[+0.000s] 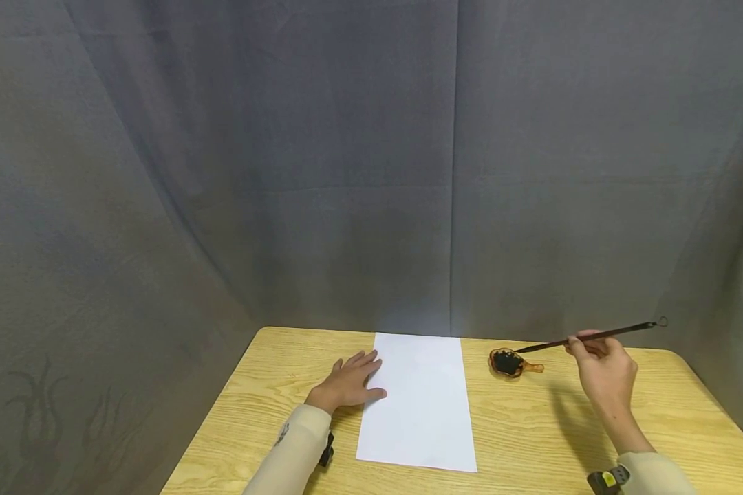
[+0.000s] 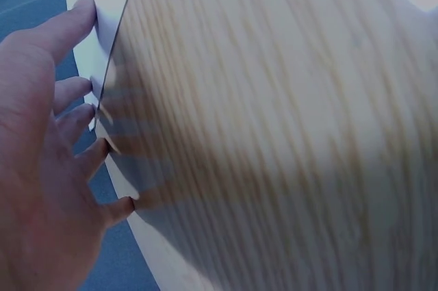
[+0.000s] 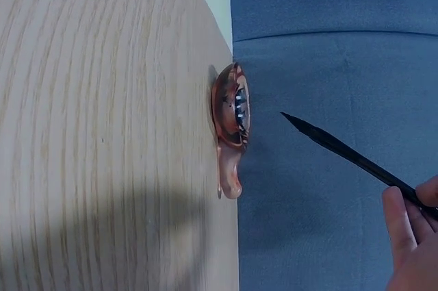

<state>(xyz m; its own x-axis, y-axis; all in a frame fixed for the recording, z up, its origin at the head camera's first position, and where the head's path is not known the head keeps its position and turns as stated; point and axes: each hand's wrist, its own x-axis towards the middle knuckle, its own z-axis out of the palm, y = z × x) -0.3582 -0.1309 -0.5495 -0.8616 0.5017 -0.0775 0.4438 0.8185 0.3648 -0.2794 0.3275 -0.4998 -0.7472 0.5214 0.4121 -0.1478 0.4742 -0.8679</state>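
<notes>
A blank sheet of white paper (image 1: pixel 417 412) lies on the table. My left hand (image 1: pixel 349 385) rests at its left edge with fingers spread; in the left wrist view, the thumb and some fingertips of that hand (image 2: pixel 34 147) touch the sheet. Off to the right, my right hand (image 1: pixel 608 378) pinches a dark ink brush (image 1: pixel 625 331), its hanging loop pointing right. The pointed black tip of the brush (image 3: pixel 349 155) hangs in the air beside and above a small brown dish (image 3: pixel 224 109) in the right wrist view. Black ink fills that handled dish (image 1: pixel 534 368).
Pale wood grain covers the table (image 1: pixel 254 412), whose far corners are rounded. A grey cloth curtain (image 1: pixel 347 172) hangs behind it and along both sides. Dark devices are strapped at both wrists, against pale sleeves (image 1: pixel 291 454).
</notes>
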